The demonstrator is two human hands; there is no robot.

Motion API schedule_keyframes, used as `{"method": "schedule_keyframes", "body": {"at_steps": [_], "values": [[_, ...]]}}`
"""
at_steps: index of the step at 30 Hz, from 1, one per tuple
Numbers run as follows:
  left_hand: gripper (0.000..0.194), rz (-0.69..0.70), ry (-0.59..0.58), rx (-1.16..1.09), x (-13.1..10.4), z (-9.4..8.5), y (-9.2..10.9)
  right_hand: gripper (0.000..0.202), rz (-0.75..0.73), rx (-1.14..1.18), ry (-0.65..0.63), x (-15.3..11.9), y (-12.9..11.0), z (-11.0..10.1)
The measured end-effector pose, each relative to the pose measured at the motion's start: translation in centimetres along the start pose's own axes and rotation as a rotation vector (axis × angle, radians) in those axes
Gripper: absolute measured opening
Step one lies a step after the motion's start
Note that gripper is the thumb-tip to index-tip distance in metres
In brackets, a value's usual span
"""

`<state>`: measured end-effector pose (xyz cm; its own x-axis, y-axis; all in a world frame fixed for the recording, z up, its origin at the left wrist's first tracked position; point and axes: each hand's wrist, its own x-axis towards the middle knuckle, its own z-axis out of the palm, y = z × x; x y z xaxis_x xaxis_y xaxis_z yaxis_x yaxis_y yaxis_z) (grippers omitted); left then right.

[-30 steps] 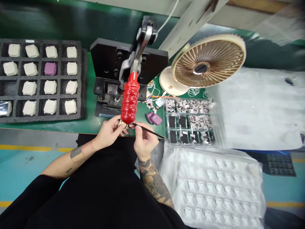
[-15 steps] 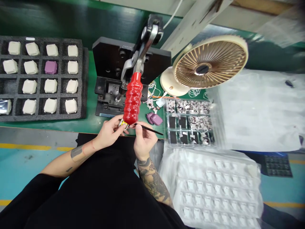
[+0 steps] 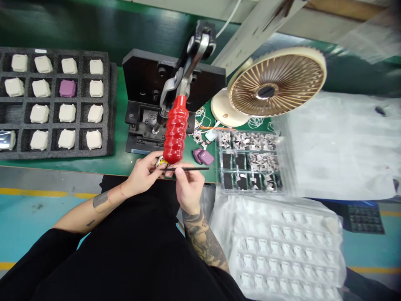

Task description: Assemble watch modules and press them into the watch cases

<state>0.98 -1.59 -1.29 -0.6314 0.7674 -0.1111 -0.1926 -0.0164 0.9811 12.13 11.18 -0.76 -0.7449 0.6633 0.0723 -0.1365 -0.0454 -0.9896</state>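
My left hand (image 3: 144, 172) is closed on a small silvery piece with yellow (image 3: 162, 161) at the table's front edge. Part of that piece is hidden by my fingers and by the red press handle (image 3: 175, 131) above it. In my right hand (image 3: 189, 184) a thin black stick (image 3: 196, 168), like tweezers or a pry tool, is pinched between thumb and fingers. It lies nearly level, and its left end reaches the piece in my left hand. Behind both hands stands the black toggle press (image 3: 147, 121).
To the left, a grey foam tray (image 3: 110, 108) holds white watch-like cases and one purple case. Two purple cases (image 3: 205, 157) lie right of the press. A clear compartment box (image 3: 219, 184) of small parts, a fan (image 3: 275, 83) and bagged white trays (image 3: 282, 251) stand on the right.
The black stick has swung from a downward slant to nearly level, its left end now lower at the held piece. My right hand has shifted slightly; my left hand has stayed put.
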Motion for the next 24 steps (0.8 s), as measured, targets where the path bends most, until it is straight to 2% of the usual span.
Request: {"method": "schedule_keyframes", "body": {"at_steps": [2,5,8,10,13,16,20,22,24], "values": [[0.051,0.0,0.025,-0.017,0.0,0.1,-0.1,0.011,-0.12,-0.077,0.048,-0.6,-0.3,-0.1],[0.052,0.002,0.034,-0.042,0.0,0.2,-0.3,0.011,-0.33,-0.207,0.217,-0.8,-0.4,-0.2],[0.052,0.005,0.027,-0.035,0.0,0.3,-0.4,0.016,-0.39,-0.298,0.19,-0.2,-0.2,-0.2],[0.052,0.003,0.025,-0.029,0.0,0.3,-0.4,0.016,-0.383,-0.323,0.148,0.1,-0.1,-0.2],[0.051,0.006,0.021,-0.028,0.0,0.2,-0.3,0.011,-0.312,-0.294,0.161,0.4,0.1,0.2],[0.051,0.007,0.003,-0.032,0.0,0.0,-0.2,0.012,-0.153,-0.168,0.19,0.6,0.4,0.5],[0.05,0.002,-0.027,-0.03,-0.1,-0.2,-0.2,0.02,0.033,0.02,0.08,0.7,0.6,0.3],[0.049,0.005,-0.005,-0.045,-0.1,-0.1,-0.1,0.02,0.024,0.03,0.008,0.4,0.4,0.0],[0.048,0.005,0.041,-0.08,0.1,0.1,0.0,0.019,-0.064,0.003,0.045,0.0,0.1,-0.4]]}}
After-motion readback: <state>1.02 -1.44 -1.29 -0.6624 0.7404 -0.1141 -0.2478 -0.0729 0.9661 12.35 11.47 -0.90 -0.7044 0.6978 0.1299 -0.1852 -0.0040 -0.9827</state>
